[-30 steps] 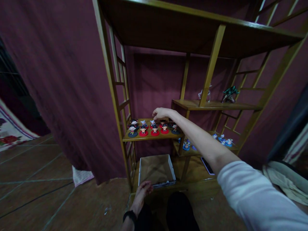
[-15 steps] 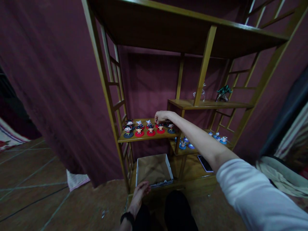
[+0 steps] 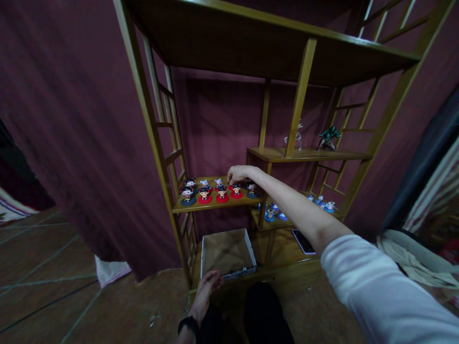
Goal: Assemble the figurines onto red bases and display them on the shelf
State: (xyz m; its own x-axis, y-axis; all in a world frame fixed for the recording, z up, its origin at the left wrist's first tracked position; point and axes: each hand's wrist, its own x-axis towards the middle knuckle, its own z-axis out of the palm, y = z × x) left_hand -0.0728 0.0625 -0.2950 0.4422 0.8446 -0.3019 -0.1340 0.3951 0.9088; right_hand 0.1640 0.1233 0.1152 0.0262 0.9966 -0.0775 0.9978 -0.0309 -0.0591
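Note:
My right hand (image 3: 237, 174) reaches over the left middle shelf (image 3: 215, 206), fingers pointing down and closed round a small figurine in the back row. The hand hides most of that figurine; a bit of red base shows beneath. In front of it stands a figurine on a red base (image 3: 236, 191), and to its right one on a dark base (image 3: 251, 190). Several more big-headed figurines line the shelf, among them a dark-based one (image 3: 187, 196) at the left end. Down by the front left corner of an open cardboard box (image 3: 227, 251), my left hand (image 3: 210, 285) is open, fingers loosely bent, holding nothing visible.
On the lower right shelf are small blue-based figurines (image 3: 270, 215) and, further right, several more (image 3: 324, 204). A phone or tablet (image 3: 303, 241) lies on the bottom board. Above stand a clear ornament (image 3: 298, 138) and a green figure (image 3: 329, 137). A wooden post (image 3: 303, 95) divides the shelves.
The view has shifted slightly, so the shelf appears a little further left. Both hands keep nearly the same places at the figurines and the box.

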